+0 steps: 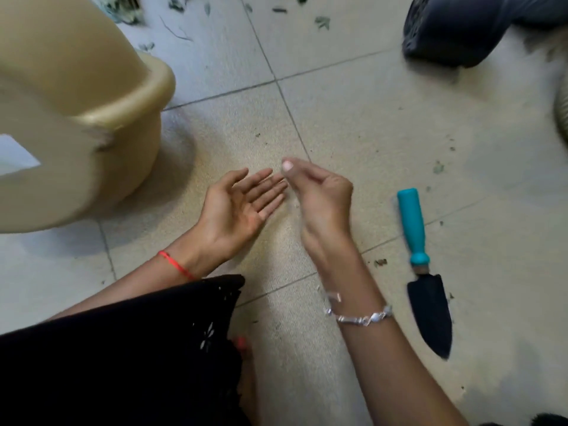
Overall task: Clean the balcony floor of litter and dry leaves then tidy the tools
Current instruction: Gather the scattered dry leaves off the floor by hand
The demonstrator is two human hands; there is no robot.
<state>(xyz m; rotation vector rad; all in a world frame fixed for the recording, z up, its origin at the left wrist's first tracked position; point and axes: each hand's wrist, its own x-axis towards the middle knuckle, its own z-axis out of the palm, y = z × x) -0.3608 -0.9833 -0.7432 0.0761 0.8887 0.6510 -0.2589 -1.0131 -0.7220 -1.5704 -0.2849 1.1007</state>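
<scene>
Two bare hands meet low over the pale tiled balcony floor (368,118). The left hand (242,207) lies palm up with straight fingers and holds nothing. The right hand (319,195) curls its fingers toward the left fingertips, too blurred for me to tell whether it pinches a crumb or nothing at all. If something tiny sits there, a careless flick would likely drop it back onto the tiles.

Just beside the right forearm, the hand trowel with teal handle and black pointed blade (424,265) lies flat on the floor, apart from both hands; an arm swung outward could knock it. Dark crumbs (380,262) lie next to it.

Near the left hand stands a large gold plastic pot (76,96). Farther off, dry grey-green leaves (322,22) lie scattered, not yet gathered, and a draught could spread them.
</scene>
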